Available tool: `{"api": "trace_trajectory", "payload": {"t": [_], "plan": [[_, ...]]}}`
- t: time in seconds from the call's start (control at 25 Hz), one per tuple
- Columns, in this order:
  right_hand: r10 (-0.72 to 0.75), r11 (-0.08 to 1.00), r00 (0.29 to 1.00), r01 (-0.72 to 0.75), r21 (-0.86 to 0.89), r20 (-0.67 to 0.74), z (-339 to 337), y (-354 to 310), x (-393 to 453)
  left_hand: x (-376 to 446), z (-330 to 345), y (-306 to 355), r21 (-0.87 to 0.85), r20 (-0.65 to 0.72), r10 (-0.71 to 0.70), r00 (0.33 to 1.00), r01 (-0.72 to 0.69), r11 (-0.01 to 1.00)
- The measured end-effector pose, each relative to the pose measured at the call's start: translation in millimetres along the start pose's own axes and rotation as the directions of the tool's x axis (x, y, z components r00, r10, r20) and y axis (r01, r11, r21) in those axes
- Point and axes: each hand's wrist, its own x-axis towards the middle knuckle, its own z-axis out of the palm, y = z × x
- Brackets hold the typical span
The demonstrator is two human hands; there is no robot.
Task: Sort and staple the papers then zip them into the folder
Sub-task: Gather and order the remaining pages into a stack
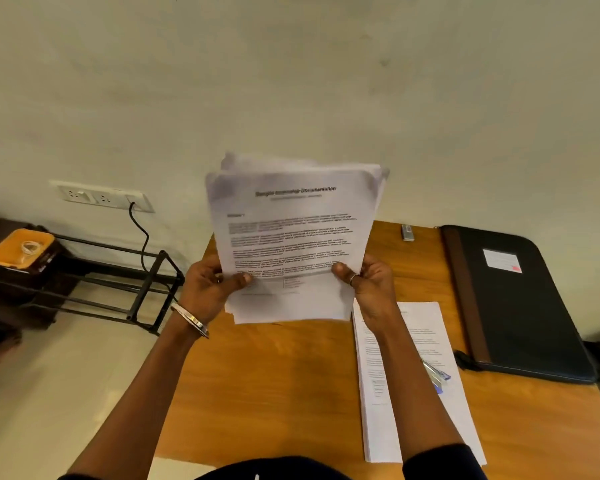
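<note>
Two piles so far: we hold the sheaf (pixel 291 237) upright off the table (pixel 257 393), left hand (pixel 207 289) and right hand (pixel 369 285) each pinching a lower corner, thumbs in front. Below our right wrist lies a sorted pile (pixel 388 393) with a stapler (pixel 435 374) on it; whether it is stapled we cannot tell. Right of our hands the folder (pixel 527 306) lies closed. Sorting looks unfinished. The heading is too blurred to read.

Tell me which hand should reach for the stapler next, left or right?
Probably the right hand. The stapler lies on the paper pile at the table's right side, just beside the right forearm. The left hand could keep gripping the held papers.
</note>
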Motion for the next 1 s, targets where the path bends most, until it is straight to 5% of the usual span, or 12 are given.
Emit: {"api": "trace_trajectory", "payload": {"t": [0.24, 0.4, 0.52, 0.76, 1.0], "plan": [[-0.16, 0.981, 0.976, 0.141, -0.131, -0.149, 10.4, 24.9, -12.3, -3.0, 29.6, -8.0, 0.121, -0.293, 0.097, 0.951, -0.064, 0.991], [-0.055, 0.961, 0.987, 0.01, -0.278, -0.153, 6.5, 64.9, -26.8, -22.3, 54.7, -26.8, 0.019, -0.454, -0.055, 0.889, 0.071, 0.997], [0.038, 0.917, 0.988, -0.094, -0.387, -0.15, -4.2, 84.4, -34.2, -30.2, 62.6, -39.8, -0.054, -0.455, -0.156, 0.877, 0.148, 0.988], [0.041, 0.951, 0.992, -0.077, -0.298, -0.123, -3.1, 70.3, -31.5, -21.4, 64.9, -30.1, -0.107, -0.429, -0.132, 0.893, 0.095, 0.99], [0.066, 0.948, 0.992, -0.096, -0.304, -0.108, -10.4, 69.6, -35.2, -27.0, 49.7, -47.6, 0.037, -0.379, -0.11, 0.919, 0.134, 0.99]]}}
